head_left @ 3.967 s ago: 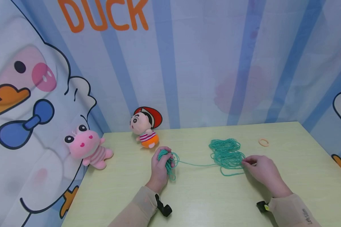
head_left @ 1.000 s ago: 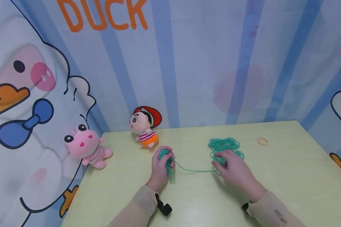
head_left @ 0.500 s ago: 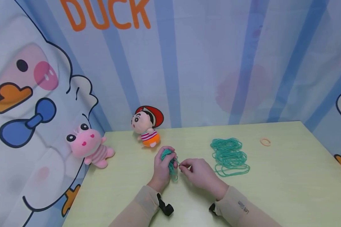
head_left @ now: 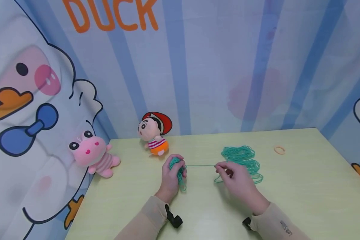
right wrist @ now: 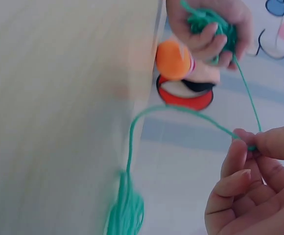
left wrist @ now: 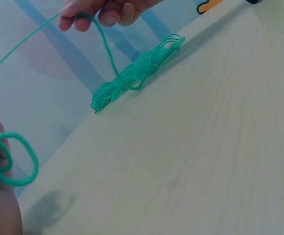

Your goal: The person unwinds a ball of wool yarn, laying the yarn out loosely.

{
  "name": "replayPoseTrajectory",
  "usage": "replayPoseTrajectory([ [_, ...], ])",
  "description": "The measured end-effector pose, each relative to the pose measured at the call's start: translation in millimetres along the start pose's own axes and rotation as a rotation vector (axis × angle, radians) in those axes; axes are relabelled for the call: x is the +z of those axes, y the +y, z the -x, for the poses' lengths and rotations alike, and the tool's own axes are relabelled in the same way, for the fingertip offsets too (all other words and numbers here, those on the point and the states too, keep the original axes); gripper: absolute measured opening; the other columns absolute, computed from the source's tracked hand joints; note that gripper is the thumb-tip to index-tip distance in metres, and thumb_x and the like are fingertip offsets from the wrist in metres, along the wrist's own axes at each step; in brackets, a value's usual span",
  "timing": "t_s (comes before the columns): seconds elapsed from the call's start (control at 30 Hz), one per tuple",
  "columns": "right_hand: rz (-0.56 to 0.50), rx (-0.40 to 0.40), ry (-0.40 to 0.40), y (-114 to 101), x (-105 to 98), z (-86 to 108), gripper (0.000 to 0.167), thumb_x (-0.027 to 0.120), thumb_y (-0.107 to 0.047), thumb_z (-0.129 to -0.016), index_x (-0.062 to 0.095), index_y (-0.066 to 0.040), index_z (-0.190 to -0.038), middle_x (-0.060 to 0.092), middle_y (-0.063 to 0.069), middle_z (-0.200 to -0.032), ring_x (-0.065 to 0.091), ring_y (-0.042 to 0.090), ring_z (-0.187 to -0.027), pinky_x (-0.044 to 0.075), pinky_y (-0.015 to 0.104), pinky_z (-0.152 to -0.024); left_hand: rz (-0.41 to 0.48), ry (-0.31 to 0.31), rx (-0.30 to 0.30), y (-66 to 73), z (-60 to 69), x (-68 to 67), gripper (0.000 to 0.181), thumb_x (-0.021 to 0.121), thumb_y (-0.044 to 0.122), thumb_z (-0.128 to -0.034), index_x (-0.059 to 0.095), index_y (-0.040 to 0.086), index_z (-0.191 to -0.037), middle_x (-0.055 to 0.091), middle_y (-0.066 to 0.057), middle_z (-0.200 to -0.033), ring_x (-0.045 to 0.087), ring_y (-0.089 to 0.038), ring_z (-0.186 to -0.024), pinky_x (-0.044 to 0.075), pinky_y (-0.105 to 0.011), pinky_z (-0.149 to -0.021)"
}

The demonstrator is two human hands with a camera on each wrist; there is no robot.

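My left hand point(head_left: 171, 175) grips a bundle of green yarn point(head_left: 176, 166), with a loop of it hanging below the palm. To its right, my right hand point(head_left: 238, 180) pinches a single strand between thumb and index finger. That strand point(head_left: 199, 165) runs taut between the two hands, above the table. From the right fingertips the yarn droops down to a loose pile of green yarn point(head_left: 240, 153) on the table, partly hidden behind the right hand in the head view. In the right wrist view, the pinching fingertips point(right wrist: 245, 142) show the yarn passing between them.
A plush doll with a red cap point(head_left: 156, 135) sits at the table's back edge. Left of it leans a pink plush toy point(head_left: 94, 155). A small orange ring point(head_left: 279, 150) lies right of the pile on the pale table point(head_left: 312, 186). Behind hangs a printed blue cloth point(head_left: 210, 66).
The right hand went from the yarn pile to beside the left hand, then back rightward, drawing the strand straight. The left hand keeps its grip on the bundle in about the same place.
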State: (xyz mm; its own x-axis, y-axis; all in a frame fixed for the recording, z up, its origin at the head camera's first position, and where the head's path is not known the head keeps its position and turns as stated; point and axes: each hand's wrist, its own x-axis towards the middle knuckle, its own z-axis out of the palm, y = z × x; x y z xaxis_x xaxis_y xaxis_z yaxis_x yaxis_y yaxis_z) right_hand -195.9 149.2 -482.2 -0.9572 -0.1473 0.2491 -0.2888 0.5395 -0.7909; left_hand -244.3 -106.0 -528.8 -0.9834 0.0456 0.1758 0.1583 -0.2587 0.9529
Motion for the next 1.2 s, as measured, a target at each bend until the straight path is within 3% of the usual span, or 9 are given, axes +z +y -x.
replayPoseTrajectory([
  [0.23,0.022,0.070,0.081,31.5,-42.5,6.2,0.029,0.067,-0.027,-0.111,0.079,-0.005,-0.125,0.082,0.014,-0.104,0.062,0.005,-0.071,0.051,0.024,-0.059,0.017,0.011,-0.025,-2.8,-1.2,-0.8,0.031,0.059,0.015,-0.1061,0.053,-0.009,-0.124,0.061,0.000,-0.084,0.057,-0.015,-0.061,0.055,-0.024,-0.060],
  [0.5,0.128,0.131,0.119,60.6,-75.9,16.6,0.034,0.067,-0.031,-0.111,0.078,-0.006,-0.130,0.082,0.016,-0.114,0.068,0.003,-0.081,0.054,0.025,-0.063,0.007,0.009,-0.002,-4.2,-0.8,-1.8,0.035,0.059,0.016,-0.1068,0.050,-0.013,-0.124,0.056,0.002,-0.077,0.052,-0.014,-0.058,0.048,-0.025,-0.056],
  [0.77,0.226,0.243,0.032,87.4,-96.2,18.7,0.041,0.065,-0.036,-0.112,0.077,-0.003,-0.131,0.081,0.017,-0.117,0.067,0.018,-0.089,0.052,0.029,-0.063,0.017,0.017,-0.001,-5.0,-0.7,-3.0,0.032,0.059,0.017,-0.1079,0.051,-0.010,-0.124,0.054,0.002,-0.079,0.049,-0.015,-0.057,0.045,-0.025,-0.054],
  [0.9,0.283,0.299,-0.023,96.2,-101.0,17.8,0.036,0.067,-0.032,-0.110,0.080,-0.003,-0.126,0.082,0.016,-0.113,0.070,0.022,-0.091,0.055,0.035,-0.071,0.003,0.042,-0.018,-5.1,-0.1,-3.8,0.031,0.059,0.018,-0.1084,0.054,-0.009,-0.124,0.056,0.002,-0.081,0.051,-0.015,-0.056,0.048,-0.024,-0.054],
  [1.07,0.359,0.311,-0.088,100.9,-101.0,16.5,0.032,0.070,-0.033,-0.107,0.082,-0.007,-0.122,0.082,0.015,-0.114,0.075,0.031,-0.101,0.060,0.054,-0.088,-0.001,0.051,-0.007,-3.4,0.0,-3.3,0.031,0.059,0.016,-0.1080,0.054,-0.011,-0.123,0.057,0.001,-0.082,0.053,-0.015,-0.056,0.050,-0.023,-0.055],
  [1.2,0.355,0.303,-0.097,100.5,-98.6,16.0,0.032,0.074,-0.034,-0.105,0.078,-0.006,-0.121,0.079,0.009,-0.106,0.072,0.028,-0.097,0.057,0.049,-0.086,-0.009,0.047,-0.003,-2.5,-0.4,-2.4,0.025,0.059,0.015,-0.1078,0.057,-0.007,-0.119,0.058,0.001,-0.082,0.054,-0.015,-0.057,0.052,-0.023,-0.057],
])
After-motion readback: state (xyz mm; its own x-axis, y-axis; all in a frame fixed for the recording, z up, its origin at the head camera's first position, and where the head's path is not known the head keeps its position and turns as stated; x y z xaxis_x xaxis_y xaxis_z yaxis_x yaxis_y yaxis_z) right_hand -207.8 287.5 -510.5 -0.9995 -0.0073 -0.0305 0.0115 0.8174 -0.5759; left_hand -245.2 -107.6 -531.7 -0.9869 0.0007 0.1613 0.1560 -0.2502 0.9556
